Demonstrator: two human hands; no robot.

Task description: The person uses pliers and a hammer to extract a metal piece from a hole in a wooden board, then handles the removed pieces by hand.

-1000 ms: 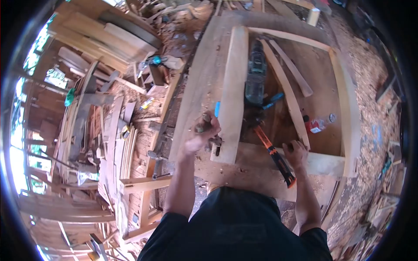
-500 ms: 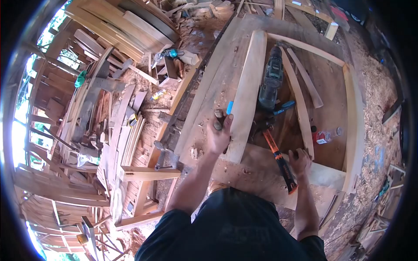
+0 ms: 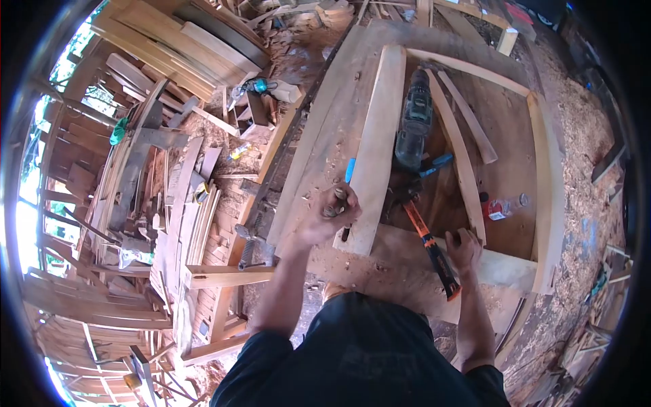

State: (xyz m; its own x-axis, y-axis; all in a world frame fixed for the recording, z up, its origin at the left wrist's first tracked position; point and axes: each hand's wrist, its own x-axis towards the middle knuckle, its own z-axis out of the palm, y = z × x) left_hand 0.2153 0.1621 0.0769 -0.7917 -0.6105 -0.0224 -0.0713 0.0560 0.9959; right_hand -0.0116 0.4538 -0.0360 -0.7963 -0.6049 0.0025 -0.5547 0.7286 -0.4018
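Fingers of left hand curled narrow over near-left corner of wooden frame; can't tell if they grip anything. Right hand bent at frame's near rail, beside end of curved strip; grip unclear. Hammer lies across near rail, drill inside left rail. My read: hand work at that corner; next move calls for frame kept steady, fingers clear of corner.

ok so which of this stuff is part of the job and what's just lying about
Probably in the job:
- wooden frame, with the left hand and right hand at it
- blue item by the left hand, too unclear to name

Probably just lying about:
- drill
- hammer
- loose wood strips
- bottle
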